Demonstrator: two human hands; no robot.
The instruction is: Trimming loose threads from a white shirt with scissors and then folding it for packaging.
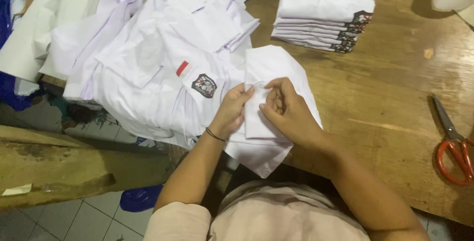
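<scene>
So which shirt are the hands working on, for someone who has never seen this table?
Start at the wooden table and find the loose heap of shirts on its left side. The shirt lies at the heap's right edge, pinched by the left hand and right hand. Unlike the folded stack behind, it is the only one held.

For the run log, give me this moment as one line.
left hand: pinching white shirt | right hand: pinching same shirt | scissors: idle on table

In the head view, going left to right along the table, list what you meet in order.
Loose pile of white shirts → left hand → right hand, both on a white garment → red-handled scissors.
</scene>
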